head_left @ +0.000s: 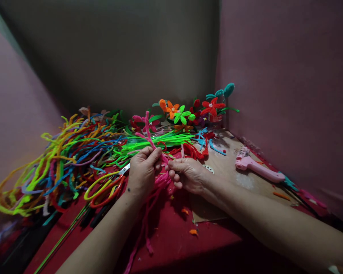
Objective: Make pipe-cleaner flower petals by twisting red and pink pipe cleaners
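Pink pipe cleaners (148, 127) run between my two hands over the red table. My left hand (143, 167) pinches them, thumb on top, with loose ends sticking up above it. Close beside it on the right, my right hand (187, 173) is closed on the same pink strands, fingers curled. More pink strands hang down below the hands onto the table. Scissors (108, 186) with yellow and orange handles lie just left of my left hand, the blades partly hidden behind it.
A heap of multicoloured pipe cleaners (65, 163) spreads at left. Bright green ones (160, 140) lie behind my hands, with finished fuzzy flowers (182, 115) behind them. A pink glue gun (257, 165) rests on a brown board (225, 152) at right. Orange scraps (193, 231) dot the red table (171, 247).
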`<state>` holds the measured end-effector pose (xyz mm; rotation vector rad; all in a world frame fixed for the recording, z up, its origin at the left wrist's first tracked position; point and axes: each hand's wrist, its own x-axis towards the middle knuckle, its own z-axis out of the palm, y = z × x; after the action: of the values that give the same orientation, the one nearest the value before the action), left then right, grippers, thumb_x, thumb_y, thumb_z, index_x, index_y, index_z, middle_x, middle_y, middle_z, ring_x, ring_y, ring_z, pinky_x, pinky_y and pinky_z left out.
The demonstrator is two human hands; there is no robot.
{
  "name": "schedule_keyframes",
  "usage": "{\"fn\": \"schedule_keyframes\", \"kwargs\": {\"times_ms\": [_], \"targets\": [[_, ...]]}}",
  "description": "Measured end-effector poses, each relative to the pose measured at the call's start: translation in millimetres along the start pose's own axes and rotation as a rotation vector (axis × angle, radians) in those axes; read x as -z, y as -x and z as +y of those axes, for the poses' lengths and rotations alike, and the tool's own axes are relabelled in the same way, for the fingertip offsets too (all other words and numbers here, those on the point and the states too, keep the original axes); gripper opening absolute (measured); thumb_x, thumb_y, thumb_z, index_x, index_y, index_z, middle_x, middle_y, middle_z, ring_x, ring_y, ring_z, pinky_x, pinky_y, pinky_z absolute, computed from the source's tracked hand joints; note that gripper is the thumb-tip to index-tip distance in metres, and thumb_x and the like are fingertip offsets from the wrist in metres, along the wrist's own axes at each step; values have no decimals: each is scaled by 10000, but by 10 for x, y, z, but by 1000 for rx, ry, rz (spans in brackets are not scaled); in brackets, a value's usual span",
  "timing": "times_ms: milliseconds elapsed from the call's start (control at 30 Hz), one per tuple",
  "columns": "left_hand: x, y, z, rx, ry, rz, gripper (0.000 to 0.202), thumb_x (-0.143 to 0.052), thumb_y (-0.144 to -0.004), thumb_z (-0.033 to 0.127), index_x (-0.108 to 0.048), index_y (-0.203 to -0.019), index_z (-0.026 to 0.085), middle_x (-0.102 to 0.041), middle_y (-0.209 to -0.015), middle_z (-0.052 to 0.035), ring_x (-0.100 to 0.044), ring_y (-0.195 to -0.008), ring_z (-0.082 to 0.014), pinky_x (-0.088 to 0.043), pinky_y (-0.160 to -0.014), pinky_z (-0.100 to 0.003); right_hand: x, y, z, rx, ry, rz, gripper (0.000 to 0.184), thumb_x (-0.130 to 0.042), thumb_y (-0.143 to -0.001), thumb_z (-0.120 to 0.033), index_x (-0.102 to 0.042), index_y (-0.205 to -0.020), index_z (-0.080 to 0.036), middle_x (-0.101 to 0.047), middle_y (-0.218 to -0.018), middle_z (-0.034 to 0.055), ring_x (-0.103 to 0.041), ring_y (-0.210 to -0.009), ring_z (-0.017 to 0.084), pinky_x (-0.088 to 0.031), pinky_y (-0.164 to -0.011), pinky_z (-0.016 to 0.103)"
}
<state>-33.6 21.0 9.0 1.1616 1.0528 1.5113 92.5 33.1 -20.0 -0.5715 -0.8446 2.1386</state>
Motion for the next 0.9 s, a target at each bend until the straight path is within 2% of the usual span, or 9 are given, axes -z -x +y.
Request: {"fn": "schedule_keyframes", "kwargs": {"times_ms": [167, 400, 533, 700, 833, 900], "targets": [[17, -15, -14, -29, -33, -26, 253, -625, -745, 279, -443, -616, 160, -406, -414, 69, -353, -362, -43, -268, -374, -169, 7, 13, 21, -62, -114, -43, 109, -614, -758, -149, -579, -676, -87, -540, -517, -2, -439, -403, 41, -298, -355, 144], [4, 5, 20, -35, 4, -66, 232, -619, -749, 272, -450, -632, 163, -411, -420, 73, -380, -339, -50, -302, -365, -174, 26, 29, 28, -138, -173, -255, 134, -690, -679, -149, -603, -763, -92, -545, -581, -14, -449, -469, 35, -331, -412, 141], [-1, 13, 33, -33, -8, -56, 228, -623, -746, 275, -463, -634, 158, -411, -413, 69, -372, -348, -47, -291, -371, -169, 28, 19, 31, -151, -189, -230, 130, -695, -684, -161, -598, -743, -98, -536, -573, -16, -433, -450, 27, -291, -382, 127], [-1, 19, 50, -26, -4, -44, 235, -625, -744, 270, -463, -618, 155, -406, -417, 67, -350, -355, -41, -278, -372, -171, 15, 17, 12, -96, -169, -149, 128, -699, -669, -165, -592, -688, -97, -538, -545, -21, -419, -410, 20, -292, -356, 124], [5, 11, 60, -5, 28, -45, 234, -657, -713, 281, -484, -627, 150, -425, -439, 65, -360, -364, -39, -289, -373, -169, 14, 21, -2, -63, -81, -137, 145, -696, -674, -204, -608, -689, -91, -536, -507, -23, -430, -396, 31, -331, -350, 138], [11, 2, 58, 9, 37, -44, 223, -693, -672, 258, -503, -645, 145, -463, -477, 59, -388, -384, -39, -305, -380, -165, 14, 24, -7, 2, 0, -116, 169, -700, -671, -228, -614, -707, -87, -568, -532, -5, -461, -409, 50, -374, -363, 164]]}}
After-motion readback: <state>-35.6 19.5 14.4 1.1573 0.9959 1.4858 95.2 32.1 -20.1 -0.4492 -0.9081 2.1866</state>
